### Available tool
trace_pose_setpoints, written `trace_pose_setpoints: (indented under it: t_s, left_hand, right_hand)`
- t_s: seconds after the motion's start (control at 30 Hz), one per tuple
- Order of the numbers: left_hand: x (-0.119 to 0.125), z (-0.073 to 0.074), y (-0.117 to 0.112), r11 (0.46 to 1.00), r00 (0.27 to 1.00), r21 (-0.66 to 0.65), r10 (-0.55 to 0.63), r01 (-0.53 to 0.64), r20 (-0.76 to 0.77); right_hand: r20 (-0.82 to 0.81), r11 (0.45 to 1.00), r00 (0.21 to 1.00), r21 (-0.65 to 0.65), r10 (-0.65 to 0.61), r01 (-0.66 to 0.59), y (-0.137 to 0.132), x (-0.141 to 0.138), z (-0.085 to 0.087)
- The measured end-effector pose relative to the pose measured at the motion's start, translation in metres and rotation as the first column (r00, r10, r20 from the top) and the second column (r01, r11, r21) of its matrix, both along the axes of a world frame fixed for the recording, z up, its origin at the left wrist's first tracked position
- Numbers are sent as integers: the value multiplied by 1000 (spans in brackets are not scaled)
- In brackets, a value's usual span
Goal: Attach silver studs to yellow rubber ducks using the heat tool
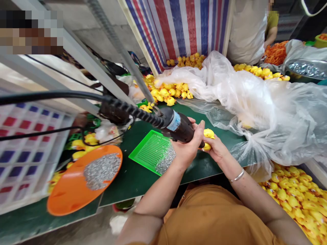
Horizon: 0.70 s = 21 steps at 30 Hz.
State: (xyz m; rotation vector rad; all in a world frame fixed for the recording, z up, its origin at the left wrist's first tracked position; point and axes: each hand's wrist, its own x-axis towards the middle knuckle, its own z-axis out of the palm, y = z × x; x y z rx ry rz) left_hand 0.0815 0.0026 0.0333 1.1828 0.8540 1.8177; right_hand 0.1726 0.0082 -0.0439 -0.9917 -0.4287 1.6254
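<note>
My left hand (187,144) is wrapped round a black electric screwdriver (178,127) whose coiled cable runs off to the left. Its tip meets a small yellow rubber duck (208,134), which my right hand (213,147) grips from below. Both hands hover over the green table (138,177), just right of a green perforated tray (150,149) that holds a heap of small silver screws (166,160).
An orange dish (68,190) with more screws lies at the left. Clear plastic bags (268,112) spread across the right, with piles of yellow ducks (166,92) behind and a bin of ducks (301,200) at lower right. A person (247,30) stands at the back.
</note>
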Motion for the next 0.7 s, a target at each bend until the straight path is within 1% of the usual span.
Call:
trace_pose_setpoints:
  t_s: [0.1,0.2,0.27,0.37,0.47,0.53,0.6,0.7]
  left_hand:
    - [1,3,5,1000,1000,19,-3,3,13]
    - [-2,1,8,1000,1000,8,-26,26,8]
    - [-6,-2,8,997,997,7,-72,72,-22]
    - [-14,-6,8,983,982,30,-178,180,-68]
    - [-20,-6,7,958,962,92,-265,270,-61]
    - [-20,-7,7,948,955,118,-291,295,-52]
    - [-18,-10,7,958,965,119,-258,261,-38]
    - [-12,-15,5,988,993,105,-114,114,-6]
  right_hand:
    - [5,1000,1000,20,1,-1,3,-1,3]
    - [3,1000,1000,8,20,-20,3,-2,2]
    - [-3,999,999,-6,43,-43,3,-3,0]
    - [-9,997,997,-9,76,-76,3,-6,-1]
    - [-11,996,996,-15,91,-91,3,-8,-2]
    - [-21,996,996,-27,87,-88,2,-9,-2]
    - [-33,996,996,-31,79,-80,2,-10,-2]
    - [-32,1000,999,-14,13,-13,6,-9,-3]
